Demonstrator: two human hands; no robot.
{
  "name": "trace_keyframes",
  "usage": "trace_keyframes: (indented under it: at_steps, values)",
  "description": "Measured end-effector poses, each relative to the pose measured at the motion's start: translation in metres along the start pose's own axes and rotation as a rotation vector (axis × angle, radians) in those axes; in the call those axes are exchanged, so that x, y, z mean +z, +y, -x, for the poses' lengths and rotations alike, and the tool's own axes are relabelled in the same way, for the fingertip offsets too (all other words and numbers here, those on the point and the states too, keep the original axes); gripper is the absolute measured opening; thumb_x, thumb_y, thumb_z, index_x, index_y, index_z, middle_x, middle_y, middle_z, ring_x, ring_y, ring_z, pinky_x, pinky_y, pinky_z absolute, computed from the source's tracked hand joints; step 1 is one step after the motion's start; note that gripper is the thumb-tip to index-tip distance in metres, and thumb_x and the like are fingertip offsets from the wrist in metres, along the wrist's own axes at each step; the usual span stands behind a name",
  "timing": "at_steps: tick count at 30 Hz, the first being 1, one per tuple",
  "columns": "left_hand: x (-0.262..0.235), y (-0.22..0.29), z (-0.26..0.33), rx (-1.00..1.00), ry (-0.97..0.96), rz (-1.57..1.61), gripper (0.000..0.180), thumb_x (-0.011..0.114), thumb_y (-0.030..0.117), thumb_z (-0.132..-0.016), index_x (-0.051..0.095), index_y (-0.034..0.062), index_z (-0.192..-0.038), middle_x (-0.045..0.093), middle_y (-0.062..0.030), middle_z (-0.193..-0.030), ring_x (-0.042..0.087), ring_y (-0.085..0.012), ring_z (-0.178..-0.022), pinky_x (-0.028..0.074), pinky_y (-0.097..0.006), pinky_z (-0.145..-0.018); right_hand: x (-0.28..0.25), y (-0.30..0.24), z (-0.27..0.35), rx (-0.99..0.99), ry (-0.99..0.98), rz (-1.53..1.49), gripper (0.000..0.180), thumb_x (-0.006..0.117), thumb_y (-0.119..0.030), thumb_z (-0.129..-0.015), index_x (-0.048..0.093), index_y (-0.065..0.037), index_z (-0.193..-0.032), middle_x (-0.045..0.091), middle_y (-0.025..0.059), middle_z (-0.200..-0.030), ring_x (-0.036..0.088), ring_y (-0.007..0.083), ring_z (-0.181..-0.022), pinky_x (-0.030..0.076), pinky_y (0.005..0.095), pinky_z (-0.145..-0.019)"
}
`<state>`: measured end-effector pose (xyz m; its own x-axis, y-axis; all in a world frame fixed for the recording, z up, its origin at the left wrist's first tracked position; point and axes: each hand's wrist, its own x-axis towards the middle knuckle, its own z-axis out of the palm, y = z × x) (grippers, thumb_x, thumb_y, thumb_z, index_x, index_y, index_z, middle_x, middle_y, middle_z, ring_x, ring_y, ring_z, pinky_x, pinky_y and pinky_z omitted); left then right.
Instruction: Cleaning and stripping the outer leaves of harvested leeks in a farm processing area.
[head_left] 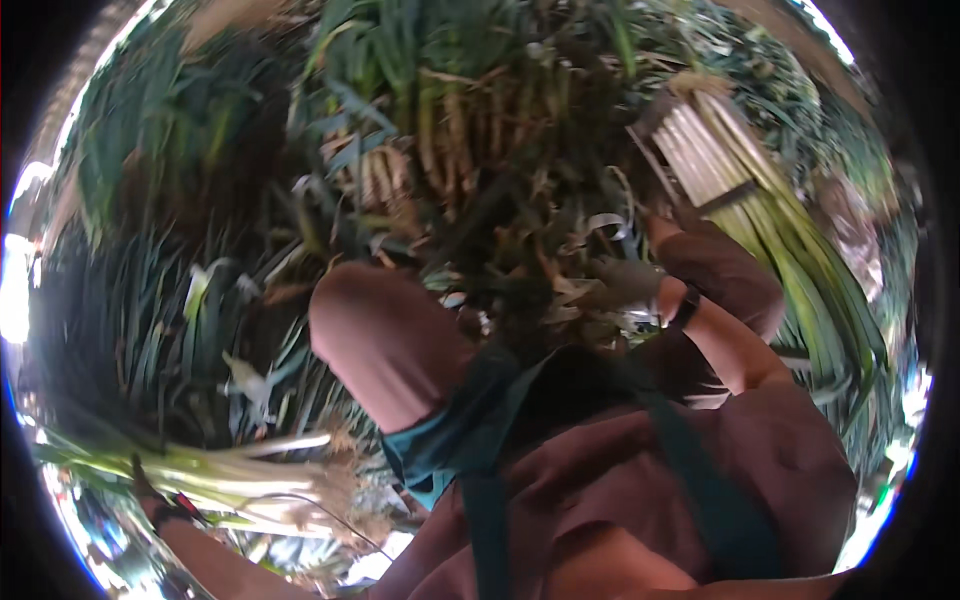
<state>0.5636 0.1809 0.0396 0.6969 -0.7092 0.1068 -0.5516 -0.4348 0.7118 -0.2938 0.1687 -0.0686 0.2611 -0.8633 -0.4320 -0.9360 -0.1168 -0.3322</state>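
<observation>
At the lower left my left hand (148, 492) touches the stalks of several leeks (270, 480) lying on their side, white root ends toward me. Its thumb sticks up; the other fingers are hidden or blurred. My right hand (632, 285), in what looks like a greyish glove, is low beside my right knee, over loose leaf trimmings (540, 265). Motion smears its fingers, so I cannot make out whether they hold anything. Just beyond that knee, a bundle of leeks (740, 170) rests in a metal frame (655, 165), roots away from me and green leaves toward me.
Leeks with dirty stalks (460, 130) stand packed in front of me. More dark green leeks (150, 160) fill the left side. Leaves (770, 60) are heaped at the far right, near a crumpled clear plastic bag (850, 225). My bent left knee (385, 335) juts into the middle.
</observation>
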Motion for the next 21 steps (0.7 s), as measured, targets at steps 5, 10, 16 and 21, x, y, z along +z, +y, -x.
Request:
trace_keyframes:
  at_steps: [5, 10, 16, 21]
  values:
    - [0.035, -0.009, -0.005, 0.010, 0.075, -0.221, 0.040, 0.046, 0.019, -0.098, 0.052, -0.0030, -0.130, 0.058, -0.0128, -0.126, 0.051, -0.0216, -0.121, 0.036, -0.033, -0.105, -0.031, 0.010, -0.041, 0.082, 0.211, 0.048, 0.056, 0.058, -0.048, -0.089, 0.055, -0.006, -0.126, 0.061, 0.0191, -0.118, 0.063, 0.0371, -0.100, 0.049, 0.0447, -0.085]
    - [0.065, 0.061, 0.027, 0.217, 0.316, -0.375, 0.041, 0.048, 0.020, -0.097, 0.052, -0.0038, -0.130, 0.057, -0.0137, -0.127, 0.050, -0.0224, -0.123, 0.036, -0.033, -0.106, -0.028, 0.028, -0.135, 0.008, 0.250, -0.177, 0.045, 0.057, -0.039, -0.091, 0.058, -0.006, -0.121, 0.063, 0.0203, -0.114, 0.063, 0.0358, -0.100, 0.049, 0.0420, -0.086]
    - [0.178, 0.265, 0.157, 0.471, 0.051, 0.247, 0.040, 0.050, 0.020, -0.096, 0.054, -0.0045, -0.127, 0.058, -0.0140, -0.126, 0.052, -0.0231, -0.120, 0.039, -0.035, -0.104, -0.013, -0.018, -0.291, 0.143, 0.333, -0.588, 0.047, 0.057, -0.032, -0.091, 0.054, 0.004, -0.119, 0.064, 0.0232, -0.104, 0.063, 0.0367, -0.097, 0.049, 0.0429, -0.084]
    - [0.316, 0.381, 0.261, 0.582, -0.429, 0.626, 0.027, 0.050, -0.004, -0.083, 0.065, -0.0040, -0.105, 0.066, -0.0132, -0.106, 0.063, -0.0200, -0.096, 0.049, -0.030, -0.086, -0.003, -0.008, -0.391, 0.436, 0.230, -0.646, 0.052, 0.063, -0.029, -0.085, 0.053, 0.015, -0.111, 0.066, 0.0248, -0.088, 0.066, 0.0365, -0.082, 0.051, 0.0447, -0.071]
